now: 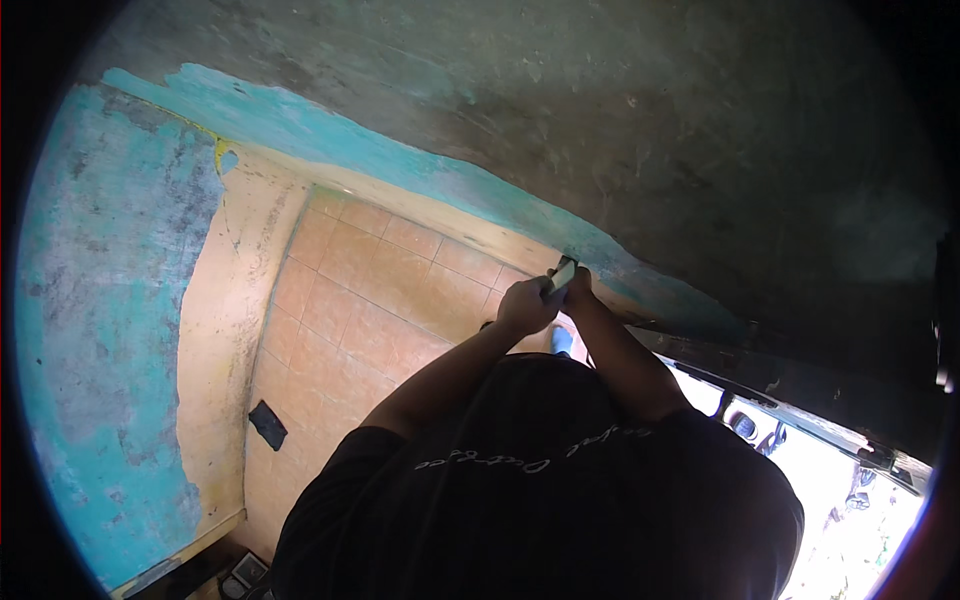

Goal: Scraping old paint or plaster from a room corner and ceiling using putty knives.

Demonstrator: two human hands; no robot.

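Note:
Both my hands come together in front of my chest at the wall. My left hand grips a pale, flat-sided hand tool, perhaps a scraper. My right hand is closed around the same tool from the other side; its fingers are partly hidden. A dark end of the tool meets the wall at the lower edge of a turquoise paint band. Above that band the wall surface is dark grey; below it runs a cream strip.
Orange floor tiles lie below, with a dark flat piece on them. To the left stands a wall with patchy turquoise paint. At the right is a bright doorway with footwear near it. Framed objects sit lower left.

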